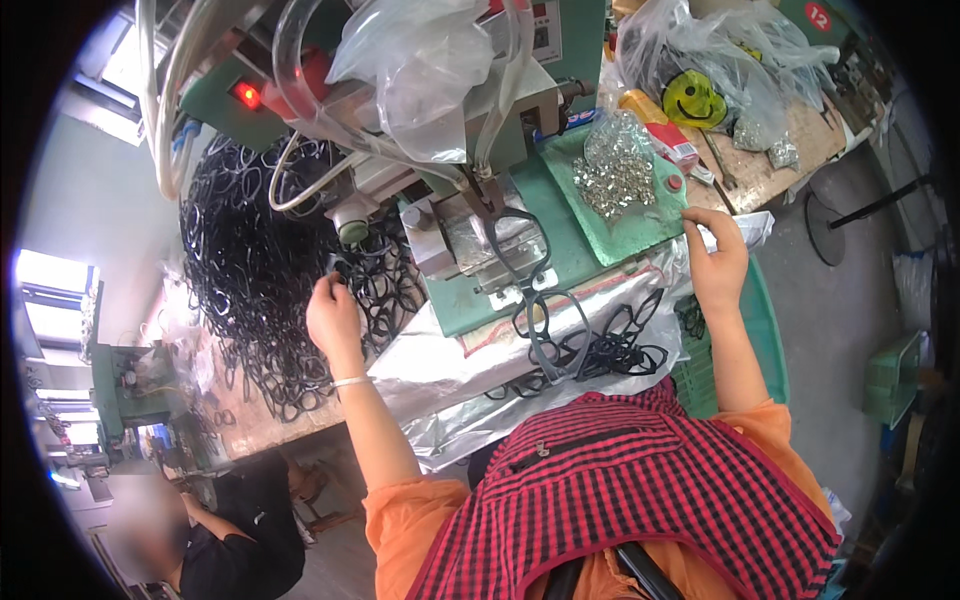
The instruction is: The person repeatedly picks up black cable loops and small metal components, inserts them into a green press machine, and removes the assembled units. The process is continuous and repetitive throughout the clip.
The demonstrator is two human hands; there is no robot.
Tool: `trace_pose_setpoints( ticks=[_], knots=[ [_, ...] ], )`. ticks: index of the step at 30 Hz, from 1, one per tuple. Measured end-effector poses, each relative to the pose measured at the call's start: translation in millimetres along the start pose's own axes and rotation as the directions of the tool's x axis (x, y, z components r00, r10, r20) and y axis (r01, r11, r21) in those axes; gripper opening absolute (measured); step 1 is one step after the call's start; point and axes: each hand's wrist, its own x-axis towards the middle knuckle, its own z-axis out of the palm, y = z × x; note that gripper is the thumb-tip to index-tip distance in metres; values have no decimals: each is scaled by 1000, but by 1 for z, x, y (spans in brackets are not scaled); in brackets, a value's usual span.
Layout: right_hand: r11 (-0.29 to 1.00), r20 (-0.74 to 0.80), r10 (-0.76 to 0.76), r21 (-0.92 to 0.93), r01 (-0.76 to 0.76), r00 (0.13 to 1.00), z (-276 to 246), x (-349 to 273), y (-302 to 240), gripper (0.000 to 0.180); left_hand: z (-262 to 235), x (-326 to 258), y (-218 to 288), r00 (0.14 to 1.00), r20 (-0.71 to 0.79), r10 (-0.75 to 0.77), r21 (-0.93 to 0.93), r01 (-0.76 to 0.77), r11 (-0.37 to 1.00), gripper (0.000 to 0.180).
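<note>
My left hand (335, 318) is closed, fingertips together, at the right side of a big heap of black eyeglass frames (255, 270); what it grips, if anything, is hidden. With thumb and forefinger pinched, my right hand (718, 262) is at the right edge of a green tray (640, 235). Anything between those fingertips is too small to make out. Small shiny metal pieces (612, 180) lie in the tray. Between my hands, a black eyeglass frame (546, 240) sits at the metal fixture (475, 240) of a green bench machine, under its head.
More dark frames (610, 355) lie on silver sheeting (430, 370) before me. A red button (674, 183) stands beside the tray. Clear hoses (290, 60) and plastic bags (420, 70) hang over the machine. A green crate (765, 340) is at right; a seated person (245, 530) is at lower left.
</note>
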Motion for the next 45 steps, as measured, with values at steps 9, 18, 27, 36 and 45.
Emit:
trace_pose_setpoints(
  ticks=[9,18,27,36,45],
  knots=[
    [753,272,-193,657,-35,943,53,61,-124,25,-38,-34,79,994,-107,-9,-884,-91,458,21],
    [603,394,-57,746,-283,917,82,53,-144,47,-2,-86,55,993,-54,-102,-967,-26,254,11],
    [525,399,-63,793,-310,915,81,51,-154,43,-104,-69,142,812,-550,196,-835,-539,-110,17],
    [690,485,-174,681,-245,857,45,49,-159,38,-88,-64,157,590,-638,495,-707,-703,-74,23],
    [973,173,-1,228,-39,985,50,36,-18,16,-54,-83,164,152,-504,850,-225,-973,40,17]
  ],
)
